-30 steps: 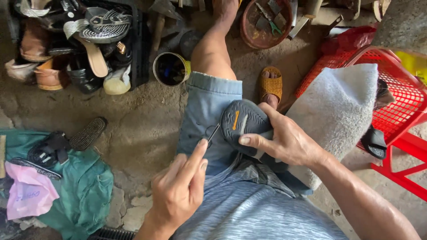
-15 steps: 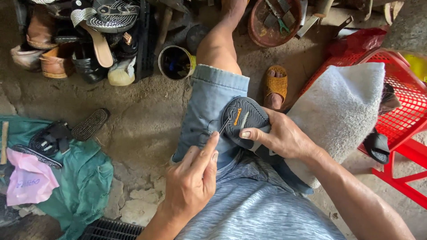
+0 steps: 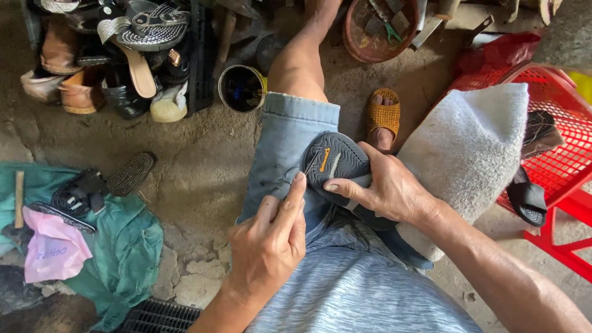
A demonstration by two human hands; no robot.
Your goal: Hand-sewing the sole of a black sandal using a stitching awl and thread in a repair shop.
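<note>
From the head view, a dark grey rubber-soled shoe with an orange mark (image 3: 333, 161) lies sole-up on the person's denim-covered knee (image 3: 285, 142). The right hand (image 3: 387, 190) has its fingers wrapped closed around the shoe's heel end, thumb pressed on the sole. At eight o'clock from the shoe, the left hand (image 3: 268, 243) pinches something thin between fingertips at the sole's edge; I cannot tell what. A grey towel (image 3: 475, 145) lies at three o'clock, an open tin can (image 3: 242, 88) at eleven.
</note>
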